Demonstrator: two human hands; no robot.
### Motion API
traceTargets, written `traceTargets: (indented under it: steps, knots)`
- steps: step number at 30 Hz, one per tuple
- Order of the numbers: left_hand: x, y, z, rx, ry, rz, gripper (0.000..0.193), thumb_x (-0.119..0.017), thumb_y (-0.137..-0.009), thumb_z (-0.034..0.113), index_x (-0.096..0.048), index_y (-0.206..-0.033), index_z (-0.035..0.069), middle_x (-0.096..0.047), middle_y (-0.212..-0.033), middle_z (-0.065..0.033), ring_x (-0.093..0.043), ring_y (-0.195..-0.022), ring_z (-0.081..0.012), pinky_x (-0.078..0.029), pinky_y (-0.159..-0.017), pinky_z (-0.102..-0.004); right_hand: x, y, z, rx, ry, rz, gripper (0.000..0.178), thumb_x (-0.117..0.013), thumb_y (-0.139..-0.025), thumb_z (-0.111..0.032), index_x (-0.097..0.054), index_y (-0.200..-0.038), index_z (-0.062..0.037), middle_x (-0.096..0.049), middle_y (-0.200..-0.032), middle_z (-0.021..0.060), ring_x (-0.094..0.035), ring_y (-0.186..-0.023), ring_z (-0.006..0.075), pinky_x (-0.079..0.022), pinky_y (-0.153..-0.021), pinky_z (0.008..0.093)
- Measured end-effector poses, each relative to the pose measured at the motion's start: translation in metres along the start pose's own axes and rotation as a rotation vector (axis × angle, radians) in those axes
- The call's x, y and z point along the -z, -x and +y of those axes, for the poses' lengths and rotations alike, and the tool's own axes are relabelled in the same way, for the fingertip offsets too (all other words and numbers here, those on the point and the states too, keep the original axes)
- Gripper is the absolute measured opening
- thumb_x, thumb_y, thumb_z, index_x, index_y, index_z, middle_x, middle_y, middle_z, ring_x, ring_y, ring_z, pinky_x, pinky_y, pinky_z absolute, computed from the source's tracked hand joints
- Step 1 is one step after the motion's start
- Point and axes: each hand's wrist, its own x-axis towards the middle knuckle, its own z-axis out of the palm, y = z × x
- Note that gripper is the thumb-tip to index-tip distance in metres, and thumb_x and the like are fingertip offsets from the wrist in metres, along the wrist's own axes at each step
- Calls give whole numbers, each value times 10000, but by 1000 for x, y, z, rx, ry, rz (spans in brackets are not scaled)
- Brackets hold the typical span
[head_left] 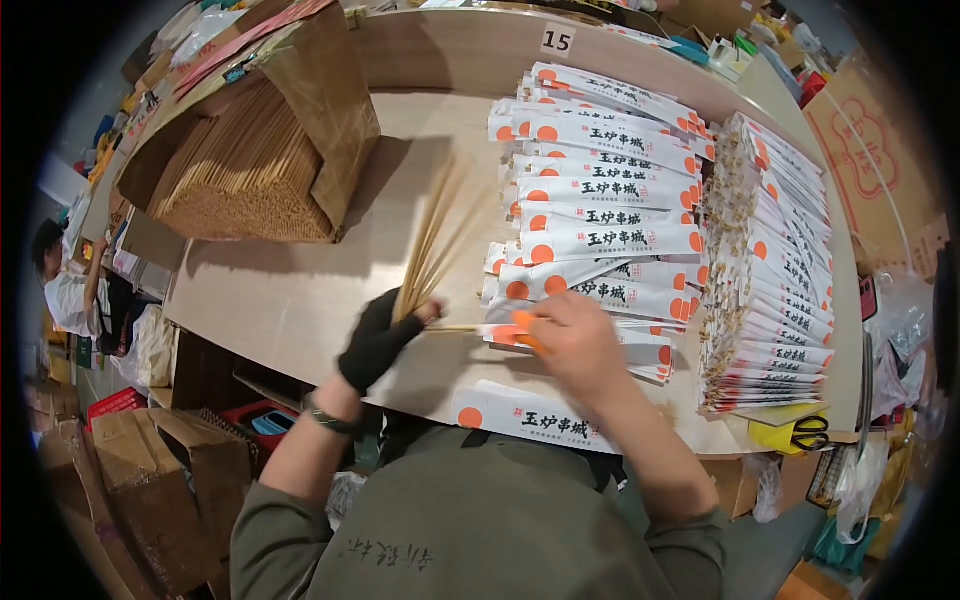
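Observation:
My left hand, in a black fingerless glove, grips a bunch of thin bamboo skewers that fan away from me over the table. My right hand presses on a white paper sleeve with orange dots at the near end of a pile of the same sleeves. One skewer lies between the two hands, its tip at the sleeve's mouth. Another single sleeve lies at the table's near edge by my chest.
A brown paper-wrapped bundle of skewers lies open at the back left of the wooden table. Stacked filled sleeves line the right side. Yellow-handled scissors sit at the right corner. Cardboard boxes stand on the floor left; a person is far left.

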Motion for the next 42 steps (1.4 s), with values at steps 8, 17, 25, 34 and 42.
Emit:
traceTargets:
  steps: [8,17,25,34,42]
  knots:
    - [-22,-33,-6,261,149,262,250,-552,-941,309,-582,-991,65,-548,-706,1,-451,-506,-53,-342,-447,-196,18,-20,17,20,195,-17,182,-621,-677,-72,-590,-854,-38,-545,-791,97,-547,-773,287,-457,-667,377]
    - [-30,-7,-22,151,185,322,295,-553,-935,247,-634,-1073,0,-623,-718,-1,-468,-554,-41,-386,-516,-204,-17,46,25,96,208,-356,179,-641,-693,-44,-600,-864,-11,-556,-794,89,-559,-742,258,-465,-633,354]
    - [-14,11,-33,160,124,166,153,-514,-938,179,-556,-905,35,-603,-755,-20,-502,-622,-71,-379,-561,-210,-17,44,26,-156,17,-104,155,-713,-752,-86,-604,-831,-9,-567,-784,119,-561,-713,280,-471,-620,334]
    - [15,14,-19,26,-160,69,115,-586,-854,56,-603,-933,-26,-623,-781,-47,-608,-700,-122,-495,-677,-264,33,4,37,-934,-587,-69,182,-752,-765,-68,-588,-718,-4,-489,-713,-35,-425,-633,51,-357,-553,229]
    - [32,-4,11,-43,-437,-165,209,-656,-864,169,-671,-958,-18,-682,-830,-65,-627,-774,-120,-505,-731,-277,32,5,35,-172,-111,-205,148,-747,-730,-102,-628,-781,-32,-557,-746,43,-527,-662,176,-416,-567,313]
